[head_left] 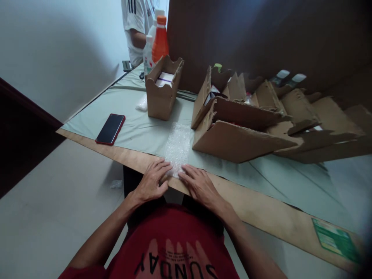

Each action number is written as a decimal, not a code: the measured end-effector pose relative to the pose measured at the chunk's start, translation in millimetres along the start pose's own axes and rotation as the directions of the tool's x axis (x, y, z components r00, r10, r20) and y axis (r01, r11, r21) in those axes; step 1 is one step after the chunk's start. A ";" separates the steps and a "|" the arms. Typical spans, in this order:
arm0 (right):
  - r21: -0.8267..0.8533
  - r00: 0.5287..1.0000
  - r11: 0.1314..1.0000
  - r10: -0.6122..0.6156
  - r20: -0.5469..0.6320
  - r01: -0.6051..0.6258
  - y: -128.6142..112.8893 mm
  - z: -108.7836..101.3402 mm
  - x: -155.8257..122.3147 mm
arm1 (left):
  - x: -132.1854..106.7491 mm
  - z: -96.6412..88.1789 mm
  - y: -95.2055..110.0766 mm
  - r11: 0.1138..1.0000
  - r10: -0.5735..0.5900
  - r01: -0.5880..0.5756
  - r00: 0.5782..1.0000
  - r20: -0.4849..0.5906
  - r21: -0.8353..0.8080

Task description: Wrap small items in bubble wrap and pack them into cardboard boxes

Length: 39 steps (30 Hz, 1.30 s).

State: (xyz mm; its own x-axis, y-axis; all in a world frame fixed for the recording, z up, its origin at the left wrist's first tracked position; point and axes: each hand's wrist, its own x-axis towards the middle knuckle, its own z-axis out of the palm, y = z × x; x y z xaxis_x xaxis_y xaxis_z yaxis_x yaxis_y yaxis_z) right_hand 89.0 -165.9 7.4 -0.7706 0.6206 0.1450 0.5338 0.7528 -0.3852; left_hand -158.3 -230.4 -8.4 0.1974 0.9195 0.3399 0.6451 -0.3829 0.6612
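A sheet of clear bubble wrap lies flat on the grey-green cloth, reaching to the table's wooden front edge. My left hand rests palm down at the sheet's near left corner, fingers stretched toward it. My right hand lies flat at the near right corner, fingertips touching the wrap. Neither hand grips anything.
A red-cased phone lies to the left. A small open carton stands behind the wrap; several larger open cartons crowd the right. Bottles, one orange, stand at the far end by another person. A green sticker marks the edge.
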 end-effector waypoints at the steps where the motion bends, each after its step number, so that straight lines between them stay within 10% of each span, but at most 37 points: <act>1: 0.060 0.999 0.998 0.020 -0.046 -0.018 -0.1 6.7 3.0 | -3.3 0.6 2.6 1.000 0.002 -0.002 1.000 0.009 0.005; 16: 0.379 0.847 0.912 0.323 -0.423 -0.159 -2.2 6.5 -8.8 | 26.6 17.2 9.9 0.931 -0.346 0.358 0.929 -0.127 0.079; 24: 0.019 0.982 1.000 0.023 -0.187 -0.019 1.2 12.6 13.6 | 37.9 21.7 9.1 0.904 -0.347 0.386 0.914 -0.211 0.184; 31: 0.084 0.985 0.995 0.065 -0.163 -0.052 -1.3 8.7 16.2 | 11.8 13.7 29.2 0.959 -0.169 0.193 0.977 -0.128 0.208; 39: 0.035 0.946 0.990 0.142 -0.292 -0.138 -5.9 -2.2 12.5 | 24.4 20.3 7.7 0.912 -0.263 0.313 0.942 -0.209 0.264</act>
State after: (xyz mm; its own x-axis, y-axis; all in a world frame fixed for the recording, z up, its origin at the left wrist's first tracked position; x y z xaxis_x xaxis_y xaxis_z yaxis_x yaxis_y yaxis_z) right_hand 77.0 -162.1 13.5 -0.5512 0.7580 0.3489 0.6222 0.6519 -0.4334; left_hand -133.5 -209.1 -8.7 -0.1380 0.9482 0.2862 0.8452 -0.0379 0.5332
